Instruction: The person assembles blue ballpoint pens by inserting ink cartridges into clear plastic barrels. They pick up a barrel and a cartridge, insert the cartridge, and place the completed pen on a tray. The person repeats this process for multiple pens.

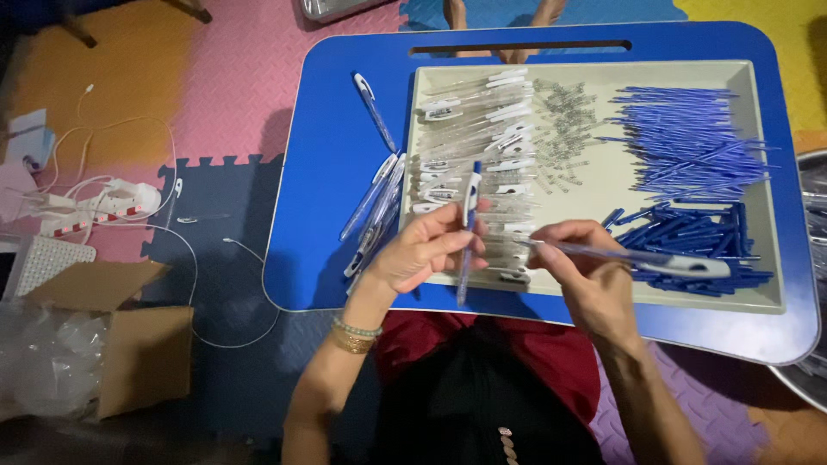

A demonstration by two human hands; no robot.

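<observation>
There is only one view, from a camera on the person's head. It looks steeply down, almost straight from above, and faces forward away from the body. It is quite near: the left hand [426,250] and the right hand [586,267] are in the lower middle of the picture, with both forearms coming in from the bottom edge. Beyond the hands, the blue desk [332,172] fills the upper right part, and its far edge is close to the top. To the left of the left hand the view takes in the floor mat [215,69], seen from the same height.
</observation>
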